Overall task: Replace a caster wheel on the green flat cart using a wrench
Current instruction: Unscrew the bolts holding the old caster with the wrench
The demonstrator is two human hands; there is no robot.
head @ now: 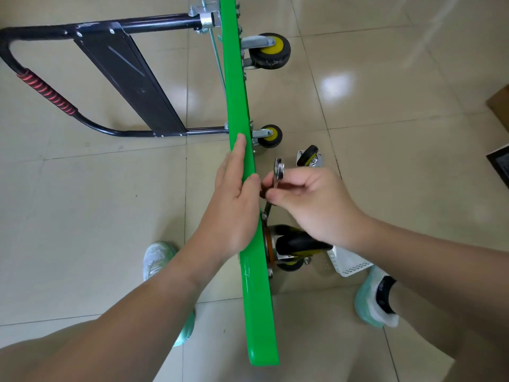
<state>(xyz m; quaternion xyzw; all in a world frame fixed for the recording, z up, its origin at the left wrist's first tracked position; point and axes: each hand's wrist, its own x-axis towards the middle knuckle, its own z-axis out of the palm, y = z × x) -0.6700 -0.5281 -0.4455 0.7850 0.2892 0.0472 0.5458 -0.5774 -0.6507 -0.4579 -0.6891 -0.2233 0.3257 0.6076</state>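
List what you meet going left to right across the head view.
Red-wrapped grip → black handle plate → green cart deck → uppermost yellow-hub wheel → loose caster on the floor → brown box. Left out as overlapping: left hand gripping the deck, right hand pinching the wrench.

Tiled floor (pixel 96 216) (glossy), cardboard box (pixel 500 102), white basket (pixel 348 263)

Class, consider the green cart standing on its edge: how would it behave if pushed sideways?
Probably tippy: the green cart stands on a narrow edge, and the left hand holds it. Likely stiff: its edge runs straight. The black handle sticking out sideways may brace it somewhat.
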